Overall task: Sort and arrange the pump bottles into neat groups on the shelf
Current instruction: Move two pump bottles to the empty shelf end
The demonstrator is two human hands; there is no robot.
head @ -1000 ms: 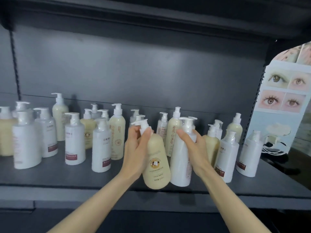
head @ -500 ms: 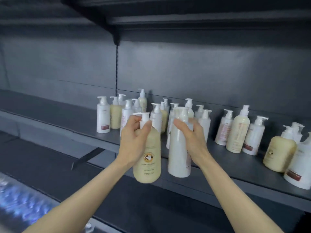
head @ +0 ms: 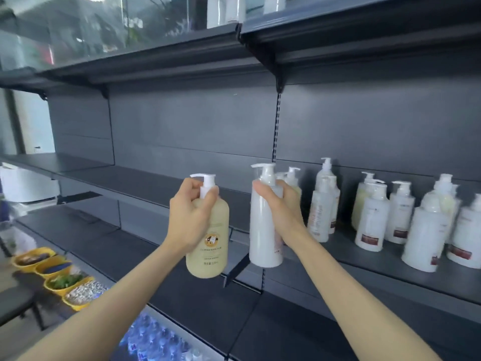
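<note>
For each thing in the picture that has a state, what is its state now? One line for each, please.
Left hand: closed on the yellow bottle's neck.
Right hand: closed on the white bottle's neck.
Yellow bottle: held upright in the air, pump on.
White bottle: held upright in the air, pump on.
Other bottles: standing upright on the right shelf, mixed colours.
Left shelf: no bottles on it.

A cream-yellow pump bottle point(head: 208, 235) with a cow badge and a taller white pump bottle point(head: 264, 220) hang upright in the air, left of the shelf's point(head: 377, 267) standing group of bottles point(head: 390, 214), white and pale yellow, some with dark red labels.
</note>
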